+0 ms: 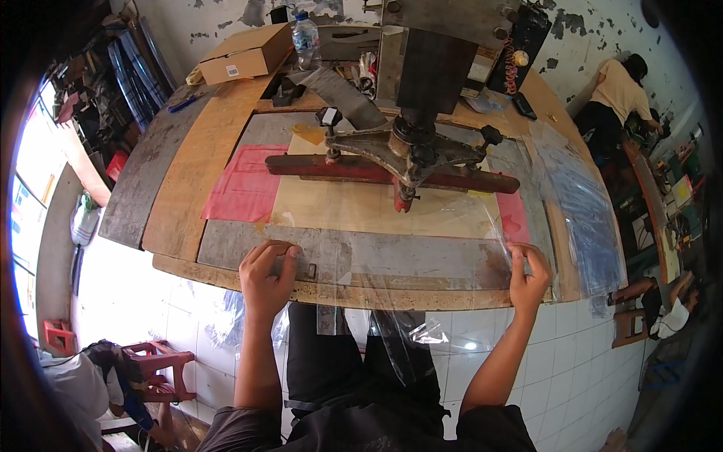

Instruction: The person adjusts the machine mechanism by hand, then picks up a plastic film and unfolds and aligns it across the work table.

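Note:
A clear plastic sheet (422,260) lies across the front of the press bed and hangs over the table edge toward my lap. My right hand (529,275) pinches the sheet's right side between thumb and fingers. On the left, my left hand (267,275) is closed, fingers curled toward the thumb, above the metal plate (233,242); whatever it grips is too transparent to make out. Ahead of both hands stands the press head with a long red bar (444,177). Beneath it is a cream board (301,207), with a pink sheet (241,181) at its left.
Stacked clear plastic sheets (580,211) lie on the right. A cardboard box (247,53), a water bottle (306,39) and a phone (524,106) are at the back. Other people (617,90) are at the right and lower left. A red stool (162,369) stands at left.

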Demonstrator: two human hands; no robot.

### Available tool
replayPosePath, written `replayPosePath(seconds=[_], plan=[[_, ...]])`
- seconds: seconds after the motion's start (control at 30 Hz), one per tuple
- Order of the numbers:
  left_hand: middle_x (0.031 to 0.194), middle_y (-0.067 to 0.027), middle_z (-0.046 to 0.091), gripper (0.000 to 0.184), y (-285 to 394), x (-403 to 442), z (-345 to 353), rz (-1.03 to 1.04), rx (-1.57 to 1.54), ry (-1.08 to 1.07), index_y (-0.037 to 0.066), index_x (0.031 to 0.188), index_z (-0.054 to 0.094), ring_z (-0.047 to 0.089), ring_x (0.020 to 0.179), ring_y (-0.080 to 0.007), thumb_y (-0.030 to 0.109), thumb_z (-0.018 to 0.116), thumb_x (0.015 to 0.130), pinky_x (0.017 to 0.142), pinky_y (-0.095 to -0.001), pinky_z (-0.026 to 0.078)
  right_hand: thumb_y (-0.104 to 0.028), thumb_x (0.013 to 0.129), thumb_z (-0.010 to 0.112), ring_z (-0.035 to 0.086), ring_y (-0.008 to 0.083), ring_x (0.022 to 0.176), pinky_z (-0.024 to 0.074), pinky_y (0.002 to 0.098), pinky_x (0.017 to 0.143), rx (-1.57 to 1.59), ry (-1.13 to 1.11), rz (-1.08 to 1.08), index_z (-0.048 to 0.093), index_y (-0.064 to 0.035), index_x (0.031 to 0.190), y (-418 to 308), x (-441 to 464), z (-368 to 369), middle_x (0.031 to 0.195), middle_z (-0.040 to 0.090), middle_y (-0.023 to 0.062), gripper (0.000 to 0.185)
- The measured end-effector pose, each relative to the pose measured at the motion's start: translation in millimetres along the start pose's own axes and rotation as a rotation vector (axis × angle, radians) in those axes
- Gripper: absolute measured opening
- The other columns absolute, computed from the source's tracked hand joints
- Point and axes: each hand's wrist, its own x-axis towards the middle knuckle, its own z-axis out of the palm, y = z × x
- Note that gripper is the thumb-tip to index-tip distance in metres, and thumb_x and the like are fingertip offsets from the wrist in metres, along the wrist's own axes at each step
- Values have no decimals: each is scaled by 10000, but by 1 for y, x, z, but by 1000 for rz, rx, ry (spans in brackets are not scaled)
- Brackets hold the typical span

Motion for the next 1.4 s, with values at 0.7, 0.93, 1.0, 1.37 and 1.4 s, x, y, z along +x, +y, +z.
replayPosePath(seconds=[0.7, 0.93, 1.0, 1.37, 1.4], plan=[[896, -99, 754, 43, -2, -1, 2, 33, 2, 56, 14, 872, 721, 719, 810, -312, 42, 753, 884, 750, -402, 541, -63, 952, 720, 738, 304, 982, 550, 382, 893, 37, -54, 28, 747, 6, 1054, 1, 1, 2, 1035, 771, 145, 126], [884, -93, 747, 48, -2, -2, 2, 40, 4, 62, 19, 865, 718, 713, 798, -311, 44, 755, 884, 748, -401, 542, -123, 962, 724, 731, 312, 996, 545, 390, 912, 56, -134, 41, 739, -6, 1114, -3, 4, 3, 1067, 762, 145, 192], [882, -93, 746, 47, -2, -2, 2, 44, 8, 63, 21, 865, 719, 714, 800, -309, 45, 754, 885, 748, -401, 542, -135, 965, 723, 729, 311, 1001, 543, 392, 919, 60, -146, 47, 740, -11, 1126, -1, 4, 2, 1074, 760, 142, 203], [875, -98, 739, 59, -5, -4, 1, 36, -5, 47, 25, 872, 714, 714, 798, -317, 68, 746, 899, 749, -405, 543, -209, 961, 765, 656, 203, 912, 516, 353, 822, 114, -406, 169, 698, -39, 1303, 5, 30, 6, 1031, 712, 82, 387], [875, -98, 739, 59, -4, -4, 1, 38, -6, 47, 25, 872, 714, 714, 798, -317, 68, 746, 899, 749, -405, 543, -209, 961, 765, 656, 203, 912, 516, 353, 822, 114, -404, 169, 698, -39, 1303, 3, 35, 9, 1031, 712, 82, 387]])
